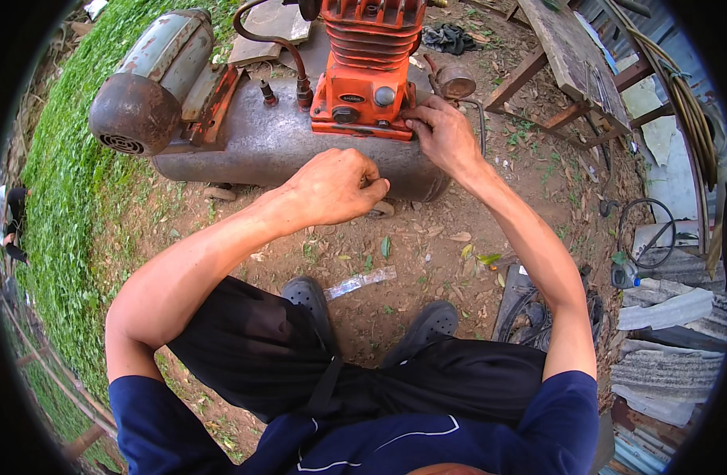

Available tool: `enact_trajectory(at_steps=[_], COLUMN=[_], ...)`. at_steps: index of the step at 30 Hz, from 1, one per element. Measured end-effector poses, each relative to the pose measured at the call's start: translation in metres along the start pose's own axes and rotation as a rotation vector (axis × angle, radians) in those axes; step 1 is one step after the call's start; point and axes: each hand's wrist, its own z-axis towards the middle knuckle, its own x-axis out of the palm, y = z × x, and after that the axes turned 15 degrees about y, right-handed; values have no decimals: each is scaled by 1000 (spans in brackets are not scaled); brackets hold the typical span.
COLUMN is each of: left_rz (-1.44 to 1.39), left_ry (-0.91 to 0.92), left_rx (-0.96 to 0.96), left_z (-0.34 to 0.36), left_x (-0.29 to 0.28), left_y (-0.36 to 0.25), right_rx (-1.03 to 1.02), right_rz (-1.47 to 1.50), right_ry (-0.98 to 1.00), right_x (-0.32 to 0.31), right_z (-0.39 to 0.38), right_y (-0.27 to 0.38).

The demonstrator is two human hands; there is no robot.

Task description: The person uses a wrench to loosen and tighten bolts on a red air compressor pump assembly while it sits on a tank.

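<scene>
An orange air compressor pump [362,95] with cooling fins stands bolted on a worn grey metal tank [276,146]. At the right front corner of the pump's base, my right hand [445,136] has its thumb and fingers pinched together against the flange; whatever lies between them is too small to make out. My left hand [335,188] is curled closed in front of the tank, below the pump, and its fingers hide anything inside. A grey electric motor [153,83] with a rusty end cover sits on the tank's left end, beside an orange bracket [215,107].
A pressure gauge [456,81] and pipework are close to my right hand. Behind, at right, stands a wooden bench [573,63]. Coiled hose [692,119] and corrugated sheets [672,364] lie far right. Black cables [529,317] rest by my right knee; grass [58,214] grows at left.
</scene>
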Motion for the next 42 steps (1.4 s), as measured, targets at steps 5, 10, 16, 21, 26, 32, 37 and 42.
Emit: enact_trajectory(at_steps=[5, 10, 16, 21, 26, 32, 37, 42], left_rz=[-5, 2, 0, 9, 0, 10, 23, 17], left_ry=[-8, -9, -16, -3, 3, -16, 41, 41], left_rx=[9, 0, 8, 6, -4, 8, -4, 92], left_z=[0, 0, 0, 1, 0, 1, 2, 6], left_x=[0, 0, 1, 0, -2, 3, -1, 0], left_y=[0, -1, 1, 0, -3, 3, 2, 24], right_rx=[64, 25, 62, 17, -12, 36, -33, 6], right_rz=[-31, -36, -74, -109, -108, -189, -101, -140], right_ry=[6, 43, 61, 47, 23, 56, -10, -9], right_x=[2, -3, 0, 0, 0, 1, 3, 5], right_z=[-1, 0, 0, 0, -1, 0, -4, -4], right_y=[4, 3, 2, 0, -1, 5, -4, 0])
